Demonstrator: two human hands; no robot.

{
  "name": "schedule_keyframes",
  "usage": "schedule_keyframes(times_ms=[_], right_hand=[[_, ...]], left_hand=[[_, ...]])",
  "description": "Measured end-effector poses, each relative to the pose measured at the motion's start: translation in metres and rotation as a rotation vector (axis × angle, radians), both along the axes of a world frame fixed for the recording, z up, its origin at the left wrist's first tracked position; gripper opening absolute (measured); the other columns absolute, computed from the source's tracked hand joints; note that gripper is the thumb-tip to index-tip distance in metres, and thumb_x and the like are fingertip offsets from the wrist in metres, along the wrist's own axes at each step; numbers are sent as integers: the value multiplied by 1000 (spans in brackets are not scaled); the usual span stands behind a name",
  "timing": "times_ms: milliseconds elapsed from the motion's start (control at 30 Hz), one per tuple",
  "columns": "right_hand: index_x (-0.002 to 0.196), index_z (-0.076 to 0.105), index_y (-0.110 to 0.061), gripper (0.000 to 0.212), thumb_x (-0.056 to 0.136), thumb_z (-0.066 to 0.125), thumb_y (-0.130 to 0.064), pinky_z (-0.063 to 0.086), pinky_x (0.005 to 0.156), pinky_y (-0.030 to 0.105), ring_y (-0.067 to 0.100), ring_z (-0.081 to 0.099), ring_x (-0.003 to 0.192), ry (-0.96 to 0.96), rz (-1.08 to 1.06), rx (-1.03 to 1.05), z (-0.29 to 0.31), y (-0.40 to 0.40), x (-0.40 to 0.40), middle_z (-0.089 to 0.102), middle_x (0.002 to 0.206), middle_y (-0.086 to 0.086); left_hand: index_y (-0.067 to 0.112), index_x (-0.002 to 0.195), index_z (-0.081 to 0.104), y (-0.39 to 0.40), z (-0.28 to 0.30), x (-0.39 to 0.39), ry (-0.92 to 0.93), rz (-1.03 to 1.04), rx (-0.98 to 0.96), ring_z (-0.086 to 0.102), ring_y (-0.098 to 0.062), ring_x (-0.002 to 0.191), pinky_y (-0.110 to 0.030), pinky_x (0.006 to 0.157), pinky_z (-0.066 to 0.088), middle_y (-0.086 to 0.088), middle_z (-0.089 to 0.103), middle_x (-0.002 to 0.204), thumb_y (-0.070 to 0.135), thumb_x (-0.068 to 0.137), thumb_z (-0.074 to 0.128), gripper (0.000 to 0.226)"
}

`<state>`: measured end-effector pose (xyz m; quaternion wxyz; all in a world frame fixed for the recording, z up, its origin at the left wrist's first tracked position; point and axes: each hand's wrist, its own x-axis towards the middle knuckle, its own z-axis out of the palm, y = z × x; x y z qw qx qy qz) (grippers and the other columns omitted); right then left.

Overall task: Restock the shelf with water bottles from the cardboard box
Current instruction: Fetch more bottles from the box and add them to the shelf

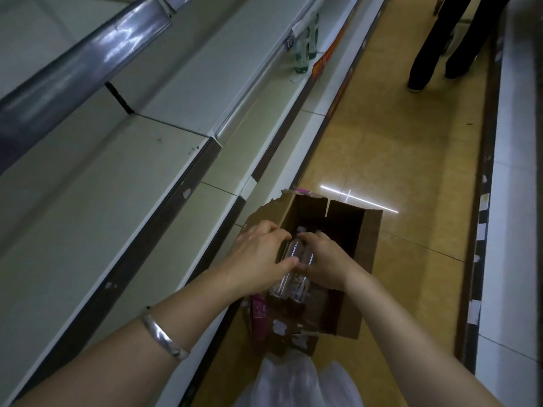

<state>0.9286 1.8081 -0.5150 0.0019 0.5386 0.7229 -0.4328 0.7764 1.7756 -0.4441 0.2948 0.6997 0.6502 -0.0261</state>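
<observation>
1. Both hands are down in the open cardboard box (352, 259) on the floor beside the shelving. The left hand (261, 254) and the right hand (326, 259) are pressed in from either side around a pair of clear water bottles (293, 265), fingers curled close. The bottles sit at the mouth of the box, tilted with their bases toward the person.

2. From where I stand, the grip looks like a squeeze on two bottles at once, not a proper wrap around each. If one hand eases off, I'd expect a bottle to slide out between the palms and drop back into the box or onto the tiled floor (396, 136).

3. The bottles are smooth and see-through; I cannot tell whether they are wet, but slick plastic held sideways could slip.

4. The torn flap (264, 210) on the shelf side of the box stands up close to the left wrist. Lifting toward the shelf could catch a bottle or the forearm on it and tip the box.

5. The nearest shelf (102, 201) is bare, with a raised front lip (164, 212). A low carry might knock the bottle bases against that lip.

6. A plastic bag (293, 383) lies near the person's feet, just beside the box; stepping on it could mean a slip.

7. Another person's legs (435, 48) are farther down the aisle, well apart for now, near two green bottles (305, 45) on the far shelf.
</observation>
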Motion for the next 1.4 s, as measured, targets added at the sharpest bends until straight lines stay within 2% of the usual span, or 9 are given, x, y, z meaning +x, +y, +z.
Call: schedule_keyframes(times_ms=[300,500,700,900,1033,1133,1300,1400], right_hand=[[149,30,-16,80,84,70,-42,40,106,35,25,41,135,-11,-130,-211,-57,6,-15,39,149,10],[150,27,-12,82,84,71,-34,42,106,38,27,42,135,-12,-233,-361,-86,11,-27,38,151,12],[148,30,-9,74,87,68,-25,46,102,38,29,50,127,-51,-220,-375,-101,21,-34,47,142,15],[144,36,-9,72,86,71,-33,45,96,34,28,52,124,-67,-255,-364,-118,32,-36,51,138,13],[142,39,-7,71,85,72,-33,44,97,32,29,52,124,-79,-288,-368,-133,41,-37,53,136,14],[136,46,-9,66,82,75,-31,49,95,35,28,58,116,-72,-355,-403,-147,50,-40,58,129,14],[139,38,-7,65,86,71,-26,49,93,37,32,53,121,-92,-426,-411,-166,64,-45,52,133,15],[139,38,-7,64,87,69,-26,44,82,30,31,52,122,-101,-459,-413,-176,75,-49,51,134,14]], left_hand=[[24,141,41,3,-24,-5,34,52,-136,40,-19,131,-41,107,40,1,37,145,48,92,54,57],[23,142,41,4,-34,-10,25,84,-181,40,-19,132,-43,107,41,1,36,145,47,92,55,58],[21,142,41,9,-45,-9,17,86,-220,34,-23,137,-47,108,39,-2,31,150,46,92,55,57],[21,141,43,13,-61,-4,33,52,-251,24,-23,142,-42,113,28,-3,25,154,43,94,54,54],[20,140,44,15,-73,1,40,57,-288,25,-23,143,-42,112,30,-3,23,156,43,94,55,53],[20,142,42,14,-84,1,38,70,-324,23,-25,144,-43,114,29,-3,20,158,43,93,56,56],[21,144,41,12,-97,1,38,74,-367,20,-25,145,-43,113,29,-4,18,158,44,93,55,57],[21,144,40,13,-102,0,39,74,-380,21,-26,145,-43,114,29,-5,19,158,44,93,55,58]])
